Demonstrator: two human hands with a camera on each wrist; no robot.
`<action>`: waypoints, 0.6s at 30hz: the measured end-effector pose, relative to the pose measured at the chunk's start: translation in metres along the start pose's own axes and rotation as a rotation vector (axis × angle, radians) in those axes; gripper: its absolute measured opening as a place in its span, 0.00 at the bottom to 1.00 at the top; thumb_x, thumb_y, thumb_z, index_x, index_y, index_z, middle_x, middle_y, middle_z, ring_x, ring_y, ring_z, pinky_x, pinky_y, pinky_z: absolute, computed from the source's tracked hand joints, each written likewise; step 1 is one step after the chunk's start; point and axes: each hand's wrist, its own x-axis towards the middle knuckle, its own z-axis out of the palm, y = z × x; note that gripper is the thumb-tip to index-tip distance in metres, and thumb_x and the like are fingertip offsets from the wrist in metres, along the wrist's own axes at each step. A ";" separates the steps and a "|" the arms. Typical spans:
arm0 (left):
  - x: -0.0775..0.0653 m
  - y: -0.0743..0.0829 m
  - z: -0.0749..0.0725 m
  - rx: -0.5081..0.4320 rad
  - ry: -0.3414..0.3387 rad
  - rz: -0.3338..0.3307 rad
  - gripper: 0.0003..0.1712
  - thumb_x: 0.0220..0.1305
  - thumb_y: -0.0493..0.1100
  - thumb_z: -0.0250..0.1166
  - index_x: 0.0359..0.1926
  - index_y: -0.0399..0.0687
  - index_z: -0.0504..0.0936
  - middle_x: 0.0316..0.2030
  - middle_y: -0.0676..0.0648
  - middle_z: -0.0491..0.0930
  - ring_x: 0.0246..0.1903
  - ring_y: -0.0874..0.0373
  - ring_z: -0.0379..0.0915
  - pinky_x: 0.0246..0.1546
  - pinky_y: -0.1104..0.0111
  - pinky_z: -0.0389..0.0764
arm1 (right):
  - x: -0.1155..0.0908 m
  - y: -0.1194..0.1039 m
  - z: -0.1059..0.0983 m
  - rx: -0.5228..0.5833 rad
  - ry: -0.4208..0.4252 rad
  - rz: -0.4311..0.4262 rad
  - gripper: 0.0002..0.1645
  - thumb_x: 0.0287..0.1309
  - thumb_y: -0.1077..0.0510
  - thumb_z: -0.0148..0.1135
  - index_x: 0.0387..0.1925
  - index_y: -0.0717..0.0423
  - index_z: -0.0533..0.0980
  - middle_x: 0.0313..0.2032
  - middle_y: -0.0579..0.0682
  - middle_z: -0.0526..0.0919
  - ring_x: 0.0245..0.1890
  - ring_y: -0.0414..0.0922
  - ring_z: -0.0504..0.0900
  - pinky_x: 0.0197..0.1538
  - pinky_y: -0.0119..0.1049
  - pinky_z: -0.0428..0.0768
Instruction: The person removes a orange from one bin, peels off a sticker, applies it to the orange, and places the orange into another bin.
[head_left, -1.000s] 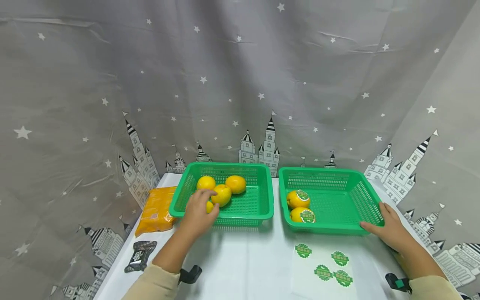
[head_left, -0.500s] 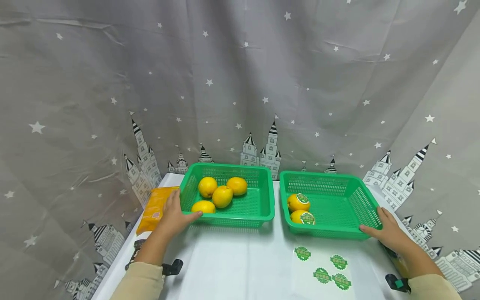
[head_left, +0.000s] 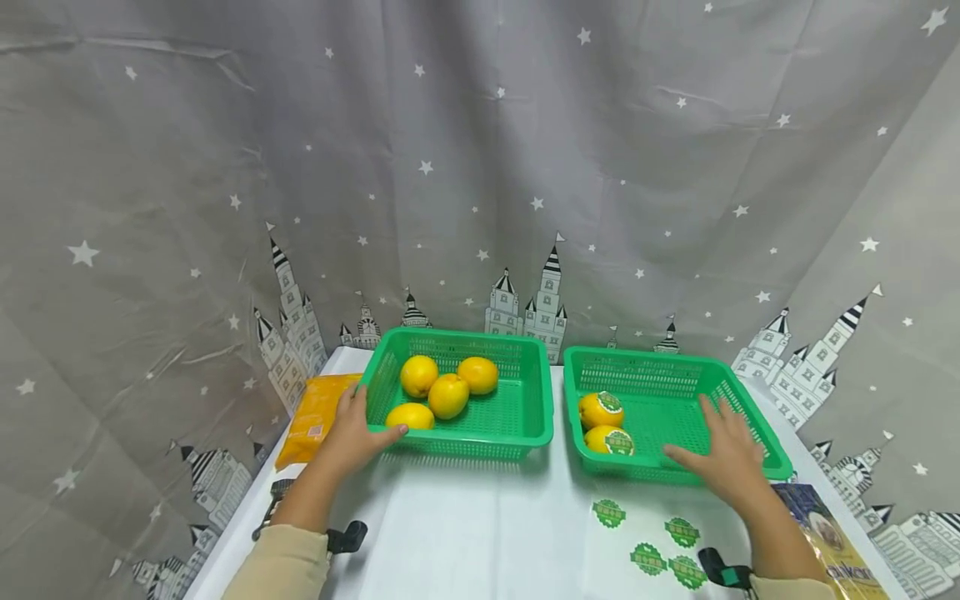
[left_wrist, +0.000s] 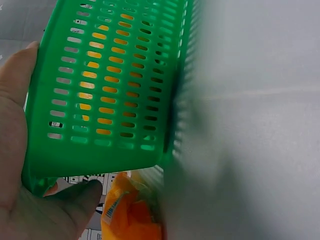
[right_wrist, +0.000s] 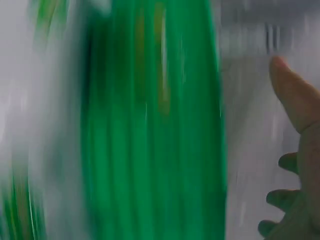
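Note:
My left hand (head_left: 352, 435) grips the front left corner of the left green plastic basket (head_left: 480, 444), thumb along the front rim. Inside lie several yellow-orange fruits (head_left: 448, 396). The left wrist view shows the basket's slotted wall (left_wrist: 115, 95) beside that hand, fruit showing through the holes. Over the front right part of the right green basket (head_left: 626, 467) hovers my right hand (head_left: 726, 458), fingers spread, holding nothing. Two fruits with green stickers, one at the back (head_left: 600, 410) and one in front (head_left: 606, 440), sit at that basket's left end. Motion blurs the right wrist view.
Several loose green scalloped stickers (head_left: 648, 559) lie on a sheet before the right basket. An orange packet (head_left: 313, 417) lies left of the left basket, a dark packet (head_left: 273, 504) nearer. A printed bag (head_left: 828, 542) lies at right. A grey curtain (head_left: 480, 167) hangs behind.
My left hand left the fruits and took hold of the left basket's corner. My right hand let go of the right basket's right end and moved left over it.

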 end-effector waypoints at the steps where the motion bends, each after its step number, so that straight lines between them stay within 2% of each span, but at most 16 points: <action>1: 0.000 -0.001 0.000 0.001 0.000 0.005 0.71 0.62 0.69 0.71 0.83 0.34 0.37 0.82 0.30 0.30 0.78 0.24 0.42 0.71 0.30 0.56 | 0.002 -0.022 0.010 0.036 0.018 -0.048 0.68 0.59 0.31 0.72 0.84 0.54 0.46 0.81 0.72 0.41 0.76 0.80 0.41 0.63 0.88 0.42; 5: 0.002 -0.002 0.000 -0.006 0.005 0.013 0.71 0.62 0.68 0.71 0.83 0.36 0.37 0.82 0.31 0.29 0.78 0.24 0.41 0.71 0.30 0.55 | 0.011 -0.113 0.053 0.197 0.028 -0.243 0.52 0.59 0.43 0.77 0.78 0.49 0.63 0.81 0.60 0.54 0.79 0.70 0.49 0.69 0.82 0.54; 9: 0.005 0.000 0.001 -0.014 0.003 0.019 0.70 0.63 0.67 0.71 0.83 0.36 0.37 0.82 0.31 0.29 0.78 0.25 0.39 0.72 0.30 0.54 | 0.020 -0.184 0.095 0.328 -0.047 -0.377 0.40 0.61 0.48 0.76 0.72 0.48 0.72 0.77 0.53 0.65 0.77 0.61 0.61 0.70 0.69 0.67; 12: 0.005 0.001 0.004 -0.016 -0.007 0.024 0.71 0.63 0.68 0.71 0.83 0.35 0.37 0.82 0.30 0.29 0.79 0.25 0.39 0.72 0.31 0.54 | 0.031 -0.223 0.123 0.408 -0.141 -0.413 0.33 0.67 0.50 0.70 0.70 0.49 0.73 0.73 0.52 0.71 0.71 0.56 0.71 0.68 0.58 0.76; 14: 0.004 0.001 0.004 -0.015 -0.009 0.023 0.71 0.63 0.68 0.70 0.83 0.34 0.37 0.82 0.30 0.29 0.79 0.25 0.40 0.72 0.30 0.54 | 0.041 -0.245 0.137 0.450 -0.213 -0.400 0.30 0.71 0.50 0.66 0.71 0.48 0.73 0.71 0.51 0.73 0.67 0.54 0.75 0.64 0.53 0.80; 18: 0.001 -0.005 0.000 -0.002 0.002 0.011 0.70 0.63 0.70 0.69 0.83 0.34 0.38 0.82 0.30 0.31 0.78 0.25 0.42 0.71 0.30 0.55 | 0.065 -0.288 0.162 0.411 -0.314 -0.396 0.30 0.74 0.48 0.62 0.73 0.46 0.71 0.72 0.48 0.72 0.70 0.51 0.73 0.68 0.51 0.77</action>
